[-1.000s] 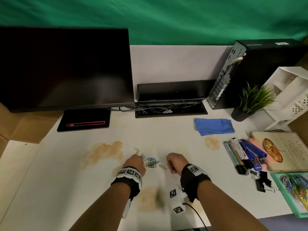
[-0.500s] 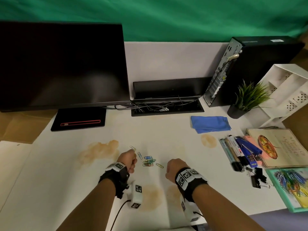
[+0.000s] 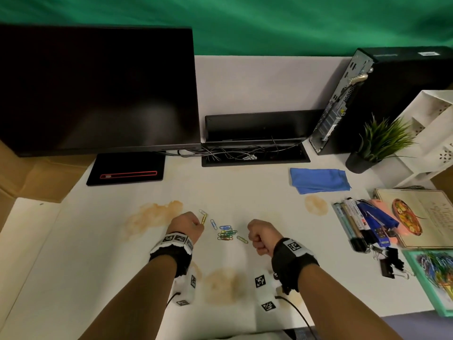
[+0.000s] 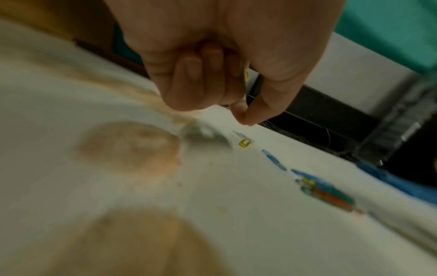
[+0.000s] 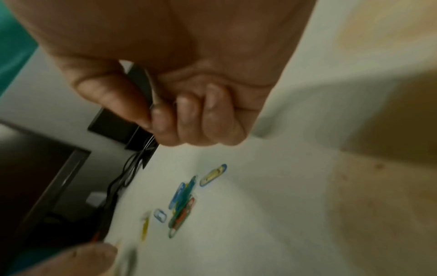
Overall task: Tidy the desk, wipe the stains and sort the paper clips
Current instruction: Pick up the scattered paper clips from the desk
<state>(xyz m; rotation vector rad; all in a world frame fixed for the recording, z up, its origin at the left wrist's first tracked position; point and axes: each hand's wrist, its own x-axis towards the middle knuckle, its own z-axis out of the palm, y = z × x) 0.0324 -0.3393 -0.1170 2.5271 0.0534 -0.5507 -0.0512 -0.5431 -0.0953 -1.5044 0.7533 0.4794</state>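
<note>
Since half second ago: left hand (image 3: 188,225) edged forward to yellow paper clip (image 3: 203,218), thumb and forefinger pinched together at its near end (actual grip unclear). Right hand (image 3: 261,235) clenched, nothing visible inside. Loose paper clips (image 3: 226,233) clustered between both hands on white desk (image 3: 245,192). Brown stains (image 3: 153,214) left and front. Blue cloth (image 3: 318,180) far right.

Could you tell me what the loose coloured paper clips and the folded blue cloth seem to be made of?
The loose coloured paper clips look like bent wire with a glossy coloured coating, probably plastic over metal: thin loops in solid blue, green, red and yellow. The folded blue cloth looks like soft matte fabric, perhaps microfibre: limp folds, no shine.
</note>
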